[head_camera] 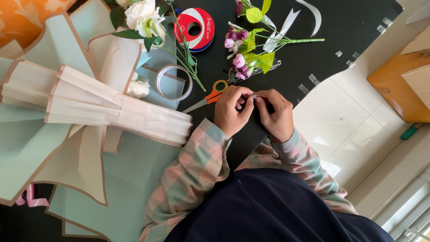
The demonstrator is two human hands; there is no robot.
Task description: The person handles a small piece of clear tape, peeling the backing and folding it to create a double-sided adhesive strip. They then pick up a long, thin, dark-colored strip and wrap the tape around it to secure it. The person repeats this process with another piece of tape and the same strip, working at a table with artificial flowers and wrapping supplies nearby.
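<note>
From the head camera we see the left hand point(232, 110) and the right hand point(276, 113) brought together on the black table point(358, 27), fingertips pinched on a small pale piece point(252, 96) between them; it is too small for us to tell what it is. Both hands are closed around it, thumbs and forefingers touching.

Just beside the left hand lie orange-handled scissors point(210, 96), blades pointing away to the left. Above the hands sits a bunch of pink flowers point(242, 56) with green leaves, and near it a white ribbon point(286, 22). Further up we see a red and white ribbon spool point(195, 28), with a roll of clear tape point(174, 82) below it. White flowers point(142, 18) rest on pleated cream and pale green wrapping paper point(89, 107), which covers the left side of the table. Short strips of tape point(313, 79) stick along the table edge.
</note>
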